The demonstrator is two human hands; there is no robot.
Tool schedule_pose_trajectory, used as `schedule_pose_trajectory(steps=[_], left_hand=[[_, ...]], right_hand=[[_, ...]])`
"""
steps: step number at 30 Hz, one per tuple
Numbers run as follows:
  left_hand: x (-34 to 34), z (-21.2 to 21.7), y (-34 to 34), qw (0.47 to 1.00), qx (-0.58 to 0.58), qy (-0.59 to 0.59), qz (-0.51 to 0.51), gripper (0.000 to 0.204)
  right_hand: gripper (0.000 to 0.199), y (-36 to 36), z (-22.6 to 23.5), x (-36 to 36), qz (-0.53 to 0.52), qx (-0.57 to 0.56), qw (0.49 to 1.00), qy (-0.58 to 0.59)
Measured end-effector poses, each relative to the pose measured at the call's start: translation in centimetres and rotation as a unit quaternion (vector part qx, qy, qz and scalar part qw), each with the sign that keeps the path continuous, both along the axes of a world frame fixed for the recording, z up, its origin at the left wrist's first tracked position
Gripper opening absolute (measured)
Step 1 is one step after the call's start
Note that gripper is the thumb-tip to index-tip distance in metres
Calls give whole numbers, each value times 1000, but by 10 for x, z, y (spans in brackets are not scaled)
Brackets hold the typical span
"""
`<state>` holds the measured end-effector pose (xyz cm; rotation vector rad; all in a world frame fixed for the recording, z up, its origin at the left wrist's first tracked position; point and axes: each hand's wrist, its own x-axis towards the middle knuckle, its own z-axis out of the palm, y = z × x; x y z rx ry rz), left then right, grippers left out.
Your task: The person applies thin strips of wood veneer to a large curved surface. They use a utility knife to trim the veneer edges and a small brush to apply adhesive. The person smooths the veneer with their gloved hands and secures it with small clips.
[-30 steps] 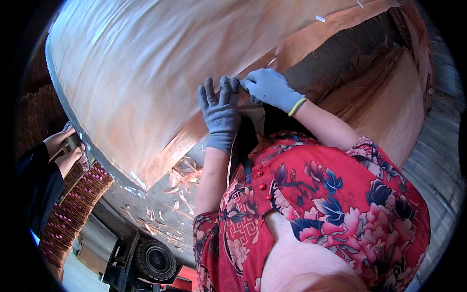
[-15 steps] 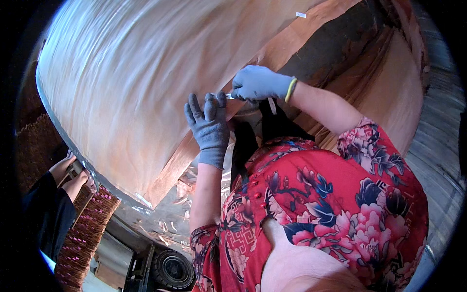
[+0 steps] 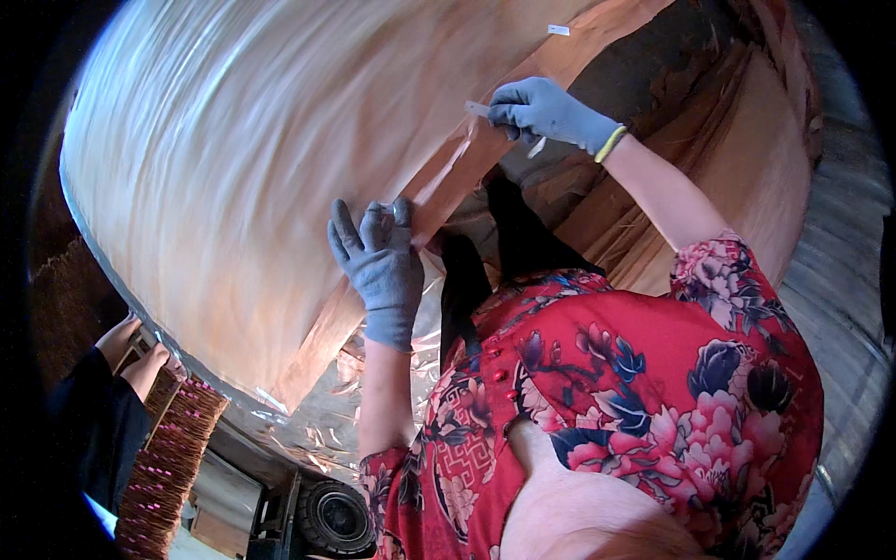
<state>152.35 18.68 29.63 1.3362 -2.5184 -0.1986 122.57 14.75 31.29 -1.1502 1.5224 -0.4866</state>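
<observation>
A large pale wood veneer sheet (image 3: pixel 233 187) spreads before me, with a darker reddish veneer strip (image 3: pixel 476 154) along its near edge. My left hand (image 3: pixel 381 271), in a grey glove, rests on the sheet beside this strip with fingers apart. A small pale bit shows at its fingertips; whether it is held I cannot make out. Farther right, over the strip, my gloved right hand (image 3: pixel 546 114) is closed on a small pale flat strip (image 3: pixel 477 109) that sticks out leftward. Another whitish piece (image 3: pixel 537 147) hangs below that hand. Between the hands, a long light streak runs along the veneer strip.
More veneer (image 3: pixel 747 177) lies in folds at right. A small white tag (image 3: pixel 558 30) is on the sheet's far edge. Another person's hands (image 3: pixel 131 355) are at the left edge, above a brown bristly bundle (image 3: pixel 173 457). A wheel (image 3: pixel 334 516) stands lower left; scraps litter the floor.
My right hand has moved away from my left, up and to the right, with the pale strip. My left hand has shifted slightly left and nearer to me. The veneer edge has moved slightly left.
</observation>
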Motion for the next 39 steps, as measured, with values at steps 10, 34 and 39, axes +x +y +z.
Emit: schedule_pose_trajectory(steps=[10,34,39], left_hand=[[-75,12,-24,993,32,108,-23,72],[48,-36,36,983,-43,-61,-170,55],[83,-62,36,975,-94,-73,-190,45]], right_hand=[[32,-14,10,27,-46,56,996,48],[23,8,-6,86,354,-51,921,155],[33,69,-48,50,31,12,991,-132]])
